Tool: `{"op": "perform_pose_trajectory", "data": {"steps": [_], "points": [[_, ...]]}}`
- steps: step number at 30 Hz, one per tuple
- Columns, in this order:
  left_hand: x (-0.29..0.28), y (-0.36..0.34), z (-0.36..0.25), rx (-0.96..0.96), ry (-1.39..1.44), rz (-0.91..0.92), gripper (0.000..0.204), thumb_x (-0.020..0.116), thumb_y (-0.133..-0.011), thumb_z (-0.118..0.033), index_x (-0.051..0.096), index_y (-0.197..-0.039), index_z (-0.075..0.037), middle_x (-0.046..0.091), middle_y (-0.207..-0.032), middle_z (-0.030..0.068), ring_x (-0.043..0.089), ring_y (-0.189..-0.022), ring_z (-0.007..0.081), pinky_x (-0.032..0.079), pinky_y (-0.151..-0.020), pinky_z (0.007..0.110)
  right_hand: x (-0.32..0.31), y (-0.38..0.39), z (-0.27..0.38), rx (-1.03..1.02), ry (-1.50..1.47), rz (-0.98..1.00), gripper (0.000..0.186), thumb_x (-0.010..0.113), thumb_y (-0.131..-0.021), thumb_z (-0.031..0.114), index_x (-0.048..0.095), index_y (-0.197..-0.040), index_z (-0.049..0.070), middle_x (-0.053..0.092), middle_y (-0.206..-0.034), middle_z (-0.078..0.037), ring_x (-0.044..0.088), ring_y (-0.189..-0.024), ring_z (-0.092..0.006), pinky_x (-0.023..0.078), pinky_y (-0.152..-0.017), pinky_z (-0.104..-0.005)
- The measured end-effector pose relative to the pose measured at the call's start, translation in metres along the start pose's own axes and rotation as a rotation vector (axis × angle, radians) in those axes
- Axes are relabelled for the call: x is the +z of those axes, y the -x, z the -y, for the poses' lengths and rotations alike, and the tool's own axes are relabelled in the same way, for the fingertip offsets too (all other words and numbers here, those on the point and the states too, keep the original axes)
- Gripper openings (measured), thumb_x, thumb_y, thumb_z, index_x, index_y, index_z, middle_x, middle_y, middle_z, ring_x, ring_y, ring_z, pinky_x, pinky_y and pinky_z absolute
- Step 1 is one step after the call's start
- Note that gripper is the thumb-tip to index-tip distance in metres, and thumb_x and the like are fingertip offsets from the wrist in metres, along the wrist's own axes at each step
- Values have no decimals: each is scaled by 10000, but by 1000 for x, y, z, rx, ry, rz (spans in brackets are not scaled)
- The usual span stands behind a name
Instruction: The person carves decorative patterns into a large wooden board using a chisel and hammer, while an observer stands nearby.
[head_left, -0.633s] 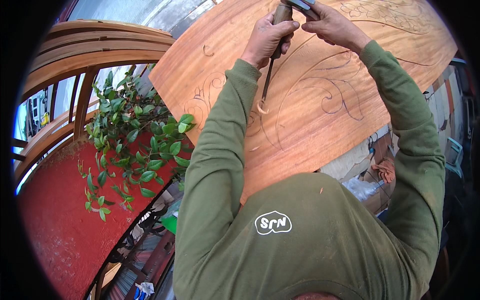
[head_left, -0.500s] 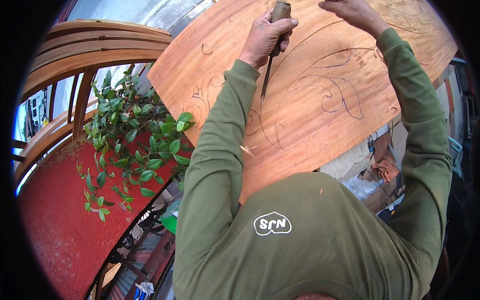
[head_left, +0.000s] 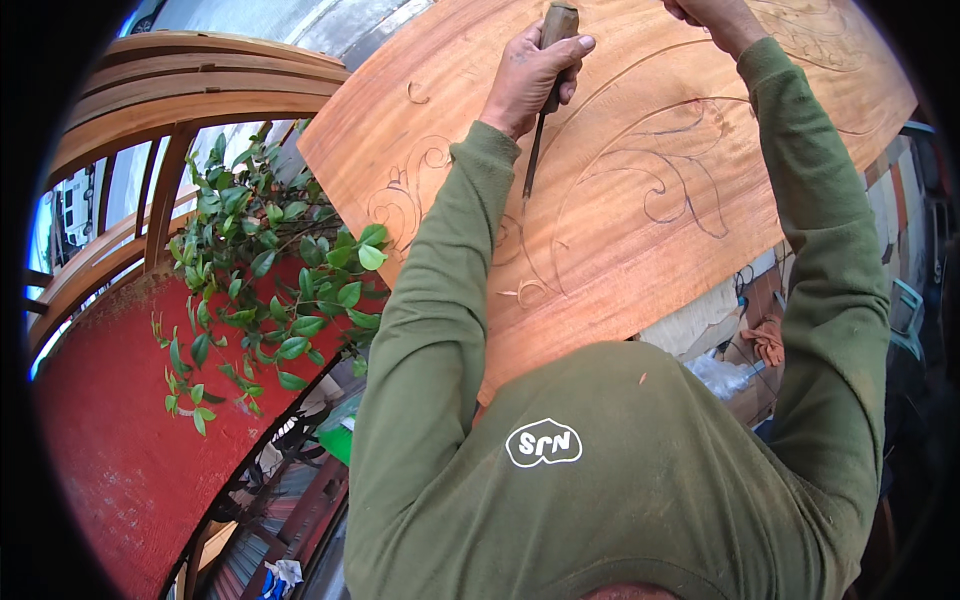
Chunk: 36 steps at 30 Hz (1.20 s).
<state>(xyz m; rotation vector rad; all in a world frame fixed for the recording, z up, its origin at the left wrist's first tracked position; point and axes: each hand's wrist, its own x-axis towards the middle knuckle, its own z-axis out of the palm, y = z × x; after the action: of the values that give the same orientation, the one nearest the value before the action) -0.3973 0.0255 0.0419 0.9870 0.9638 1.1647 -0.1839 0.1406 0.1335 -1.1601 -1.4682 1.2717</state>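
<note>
My left hand is closed around the wooden handle of a carving chisel, its thumb lying across the handle. The chisel's thin dark blade slants down to the surface of a wooden panel. Curling scrollwork is drawn and grooved over that panel, and the blade tip is at one of these lines. Farther right, my right hand is raised over the panel's far part, cut by the upper edge of the picture. Its fingers look curled, but whether they hold anything is out of frame.
Curled wood shavings lie on the panel. On the left, a leafy green plant reaches the panel's edge, above a red wall top and beside a curved wooden railing. An orange cloth and clear plastic lie at lower right.
My right hand has shifted up and slightly right, partly leaving the picture, and its forearm has swung inward. My left hand and the chisel stay nearly in place.
</note>
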Motion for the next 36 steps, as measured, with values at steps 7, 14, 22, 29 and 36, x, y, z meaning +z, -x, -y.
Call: {"op": "perform_pose_trajectory", "data": {"steps": [7, 14, 22, 29, 36], "points": [[1, 6, -4, -3, 82, 28, 325, 840, -952, -248, 590, -1038, -60, 577, -726, -21, 540, -517, 52, 448, -451, 217, -2, 8, -32, -72, 368, 787, 855, 634, -943, -28, 256, -1707, 32, 483, -1645, -157, 415, -1534, -226, 334, -1256, -365], [3, 4, -1, 7, 66, -17, 304, 805, -988, -243, 587, -1082, -53, 592, -727, -8, 545, -519, 65, 441, -462, 226, 12, 0, 6, -82, 45, 126, 759, 596, -977, -9, 327, -1679, 89, 548, -1570, -125, 556, -862, -82, 458, -715, -229], [0, 20, -4, 62, 68, -42, 293, 803, -986, -218, 588, -1087, -47, 583, -717, -5, 539, -507, 70, 435, -458, 229, 7, -6, -16, -361, 198, 539, 755, 624, -966, -37, 345, -1664, 26, 518, -1607, -111, 548, -1357, -137, 450, -1120, -285], [-5, 22, 0, 64, 72, -38, 300, 808, -981, -210, 593, -1101, -39, 585, -717, 1, 543, -509, 72, 441, -460, 229, 41, 31, -19, -108, 170, 375, 751, 638, -950, -2, 378, -1653, 42, 637, -1331, -62, 553, -1021, -120, 469, -872, -286], [-12, 29, 1, 96, 70, -89, 310, 809, -980, -217, 595, -1111, -34, 594, -728, 4, 553, -514, 77, 449, -458, 230, 21, -5, 10, -188, 97, 274, 748, 659, -954, 3, 375, -1645, 22, 657, -1398, -92, 681, -873, -104, 547, -727, -221]]}}
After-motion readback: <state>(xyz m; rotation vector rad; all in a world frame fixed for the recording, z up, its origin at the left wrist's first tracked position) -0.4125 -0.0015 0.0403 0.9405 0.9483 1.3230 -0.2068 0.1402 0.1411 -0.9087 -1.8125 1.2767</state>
